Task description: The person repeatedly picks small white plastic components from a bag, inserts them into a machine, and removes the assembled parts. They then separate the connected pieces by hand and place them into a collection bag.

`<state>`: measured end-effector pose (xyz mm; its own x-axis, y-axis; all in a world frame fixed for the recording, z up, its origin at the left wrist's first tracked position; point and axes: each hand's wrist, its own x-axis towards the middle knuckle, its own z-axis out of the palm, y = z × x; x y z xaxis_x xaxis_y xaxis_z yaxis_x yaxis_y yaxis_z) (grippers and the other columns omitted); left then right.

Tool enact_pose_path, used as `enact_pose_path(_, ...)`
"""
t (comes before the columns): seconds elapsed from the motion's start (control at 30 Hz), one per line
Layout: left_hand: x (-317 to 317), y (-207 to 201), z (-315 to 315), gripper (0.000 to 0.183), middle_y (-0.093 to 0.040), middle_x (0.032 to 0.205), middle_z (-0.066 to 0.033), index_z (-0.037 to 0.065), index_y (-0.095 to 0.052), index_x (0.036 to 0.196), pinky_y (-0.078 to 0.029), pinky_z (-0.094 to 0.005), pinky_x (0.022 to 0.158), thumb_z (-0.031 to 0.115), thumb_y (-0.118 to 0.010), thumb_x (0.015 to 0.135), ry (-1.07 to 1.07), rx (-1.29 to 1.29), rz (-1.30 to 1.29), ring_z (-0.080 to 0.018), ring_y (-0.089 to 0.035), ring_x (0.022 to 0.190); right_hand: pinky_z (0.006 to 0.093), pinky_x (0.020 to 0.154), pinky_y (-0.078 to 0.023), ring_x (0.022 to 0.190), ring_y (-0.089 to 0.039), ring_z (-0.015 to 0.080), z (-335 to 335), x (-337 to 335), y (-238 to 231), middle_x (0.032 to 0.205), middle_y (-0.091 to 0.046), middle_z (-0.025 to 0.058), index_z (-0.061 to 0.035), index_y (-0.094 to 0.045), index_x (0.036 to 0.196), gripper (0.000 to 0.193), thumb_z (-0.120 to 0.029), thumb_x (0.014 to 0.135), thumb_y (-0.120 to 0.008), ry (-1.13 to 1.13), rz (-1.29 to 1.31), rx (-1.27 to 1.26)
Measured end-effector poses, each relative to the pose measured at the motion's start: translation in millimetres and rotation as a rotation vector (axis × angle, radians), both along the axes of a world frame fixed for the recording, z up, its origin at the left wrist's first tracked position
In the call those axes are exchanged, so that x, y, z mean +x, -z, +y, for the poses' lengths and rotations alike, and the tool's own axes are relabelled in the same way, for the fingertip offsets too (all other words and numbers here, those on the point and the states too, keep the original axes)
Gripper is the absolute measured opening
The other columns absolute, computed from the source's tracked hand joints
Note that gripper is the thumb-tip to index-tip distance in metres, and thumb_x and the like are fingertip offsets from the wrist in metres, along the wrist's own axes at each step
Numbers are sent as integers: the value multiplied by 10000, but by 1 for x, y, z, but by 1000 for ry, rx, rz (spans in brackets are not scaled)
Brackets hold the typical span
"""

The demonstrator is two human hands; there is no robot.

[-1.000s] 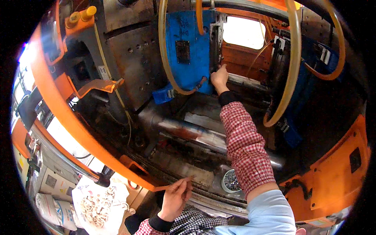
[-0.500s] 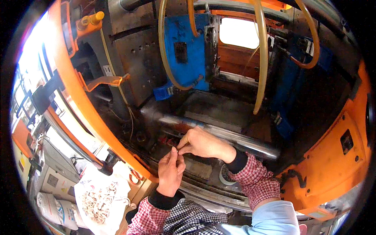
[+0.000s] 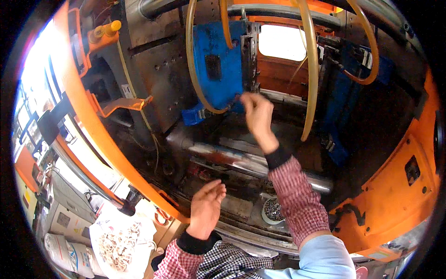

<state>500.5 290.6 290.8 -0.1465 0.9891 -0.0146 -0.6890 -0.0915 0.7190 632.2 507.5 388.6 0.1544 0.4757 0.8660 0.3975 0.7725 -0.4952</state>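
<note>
My right hand [image 3: 259, 116] is raised at the right edge of the blue mould half [image 3: 218, 65], above the steel bar [image 3: 251, 160]. Its thumb and forefinger are pinched together; whatever they hold is too small to make out. Lower down, my left hand [image 3: 206, 211] hovers in front of the bar with its fingers loosely stretched and slightly bent. Nothing shows between them, though part of the palm is hidden. By my right forearm stands a white bowl [image 3: 266, 219] filled with small shiny metal pieces.
Yellowish hoses [image 3: 311, 74] hang before the mould. An orange machine frame [image 3: 104, 135] curves up on the left, with an orange panel [image 3: 395, 181] at right. A white bag [image 3: 100, 232] of pale ring-like parts and orange-handled scissors [image 3: 162, 216] lie lower left.
My hands were together, fingertips meeting in front of the bar. My right hand has since moved up and away to the mould; my left hand has loosened and stayed low. The bowl now shows more fully.
</note>
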Motion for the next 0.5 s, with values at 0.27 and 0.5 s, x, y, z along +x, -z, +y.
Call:
enact_pose_path(0.27, 7, -4, -41, 290, -594, 903, -116, -34, -488, 1142, -375, -211, 568, 180, -400, 967, 139, -227, 154, -113, -458, 631, 405, 771, -450, 873, -601, 350, 166, 26, -13, 916, -635, 203, 11, -680, 900, 212, -165, 793, -630, 438, 186, -149)
enact_pose_path(0.5, 1, 7, -41, 286, -592, 874, -135, -55, -463, 1149, -369, -225, 556, 147, -350, 981, 125, -304, 95, -114, -442, 605, 451, 753, -423, 885, -549, 377, 194, 22, -9, 877, -590, 221, 14, -663, 866, 179, -132, 767, -636, 408, 197, -98)
